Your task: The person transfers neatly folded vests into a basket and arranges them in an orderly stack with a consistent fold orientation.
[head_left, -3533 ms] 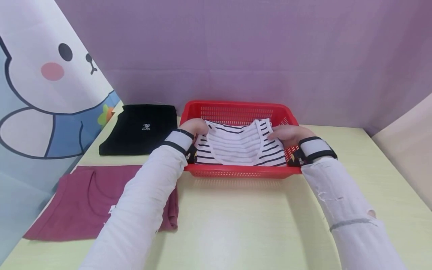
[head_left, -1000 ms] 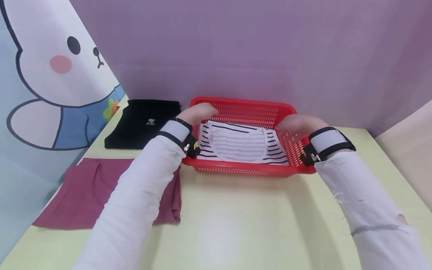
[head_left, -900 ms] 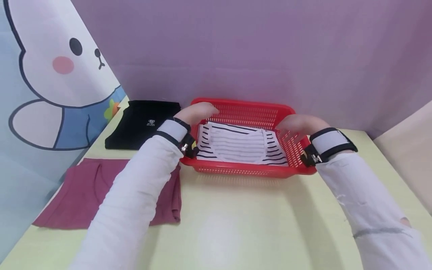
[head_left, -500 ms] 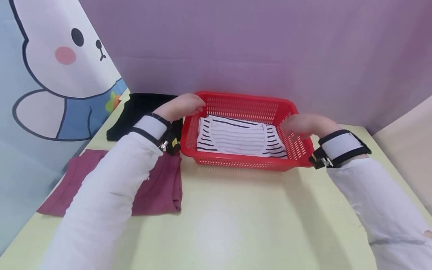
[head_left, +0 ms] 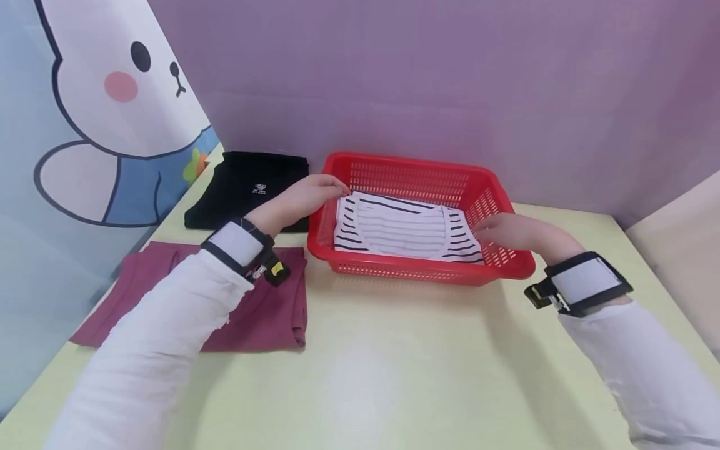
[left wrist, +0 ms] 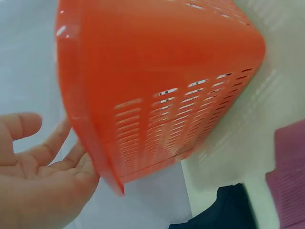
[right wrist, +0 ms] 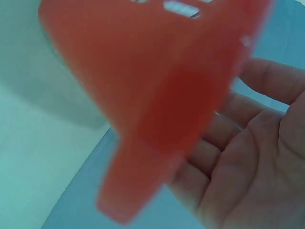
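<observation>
A red plastic basket (head_left: 405,265) stands on the table, with a folded white garment with dark stripes (head_left: 402,228) lying flat inside it. My left hand (head_left: 304,199) reaches over the basket's left rim, fingers loosely bent and holding nothing. In the left wrist view, that hand's fingers (left wrist: 52,143) pass behind the basket's rim, and whether they touch it is unclear. My right hand (head_left: 514,232) hangs over the right rim with relaxed fingers. The right wrist view shows its fingertips partly hidden behind the basket wall (right wrist: 157,95).
To the basket's left lies a folded black garment (head_left: 242,194) with a small white print. Nearer on the table (head_left: 365,362) is a folded maroon garment (head_left: 259,319), partly covered by my left sleeve. A purple cloth backdrop (head_left: 394,75) rises behind the basket.
Earlier both hands were on the striped garment in the basket. They have let go and moved outward to the left and right rims. The garment lies flatter now, and the head view has shifted slightly.
</observation>
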Demonstrator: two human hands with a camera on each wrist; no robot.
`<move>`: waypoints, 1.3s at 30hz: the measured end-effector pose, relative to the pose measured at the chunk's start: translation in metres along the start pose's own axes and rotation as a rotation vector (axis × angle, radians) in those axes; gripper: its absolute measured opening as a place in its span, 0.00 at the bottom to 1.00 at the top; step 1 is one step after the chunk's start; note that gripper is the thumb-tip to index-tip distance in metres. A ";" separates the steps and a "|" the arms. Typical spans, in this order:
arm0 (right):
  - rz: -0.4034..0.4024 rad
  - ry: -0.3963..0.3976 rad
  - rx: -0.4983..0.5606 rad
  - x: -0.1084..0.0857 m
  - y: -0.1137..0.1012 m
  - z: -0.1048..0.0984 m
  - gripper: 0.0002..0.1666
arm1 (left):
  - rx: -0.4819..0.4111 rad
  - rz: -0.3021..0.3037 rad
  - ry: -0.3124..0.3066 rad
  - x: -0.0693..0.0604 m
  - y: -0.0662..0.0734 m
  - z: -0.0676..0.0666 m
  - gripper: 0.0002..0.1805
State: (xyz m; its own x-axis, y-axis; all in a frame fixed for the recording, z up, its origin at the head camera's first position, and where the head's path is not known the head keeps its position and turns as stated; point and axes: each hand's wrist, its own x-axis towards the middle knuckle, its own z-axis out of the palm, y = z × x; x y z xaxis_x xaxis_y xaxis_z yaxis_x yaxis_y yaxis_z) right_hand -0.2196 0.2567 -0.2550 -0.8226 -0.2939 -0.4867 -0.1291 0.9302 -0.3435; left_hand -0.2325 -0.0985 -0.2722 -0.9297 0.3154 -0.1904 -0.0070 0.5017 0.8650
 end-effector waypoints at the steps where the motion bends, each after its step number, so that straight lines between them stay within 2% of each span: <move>1: 0.002 0.010 0.005 -0.001 0.001 0.002 0.34 | -0.001 0.007 0.008 0.000 -0.002 0.001 0.21; 5: 0.006 0.053 0.037 -0.004 0.003 0.010 0.36 | 0.004 0.054 0.034 -0.005 -0.007 0.009 0.23; 8: 0.025 0.079 0.091 -0.005 0.004 0.017 0.38 | 0.037 0.128 0.058 -0.007 -0.013 0.016 0.22; 13: 0.054 0.140 0.138 -0.004 0.005 0.027 0.40 | 0.211 0.265 0.118 -0.009 -0.021 0.025 0.21; 16: 0.037 0.195 0.144 -0.002 0.004 0.036 0.37 | 0.285 0.304 0.145 -0.010 -0.025 0.029 0.21; 22: 0.012 0.308 0.146 0.004 0.001 0.055 0.31 | 0.396 0.372 0.147 -0.012 -0.036 0.033 0.20; 25: 0.026 0.350 0.162 0.002 -0.002 0.060 0.33 | 0.390 0.394 0.170 -0.013 -0.040 0.034 0.18; 31: 0.039 0.464 0.146 -0.005 -0.002 0.066 0.32 | 0.278 0.413 0.251 -0.015 -0.043 0.039 0.17; 34: 0.011 0.559 0.140 -0.007 -0.001 0.069 0.29 | 0.227 0.422 0.309 -0.017 -0.043 0.042 0.14; 39: -0.019 0.768 0.119 -0.007 0.000 0.074 0.22 | 0.184 0.442 0.412 -0.020 -0.041 0.044 0.12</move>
State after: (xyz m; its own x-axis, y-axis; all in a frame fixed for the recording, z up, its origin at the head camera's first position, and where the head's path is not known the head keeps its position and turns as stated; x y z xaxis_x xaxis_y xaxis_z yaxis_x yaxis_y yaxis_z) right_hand -0.1730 0.2425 -0.3115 -0.9796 -0.0343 0.1981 -0.1222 0.8840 -0.4512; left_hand -0.1977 -0.0895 -0.3242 -0.8963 0.2068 0.3923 0.4392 0.5368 0.7204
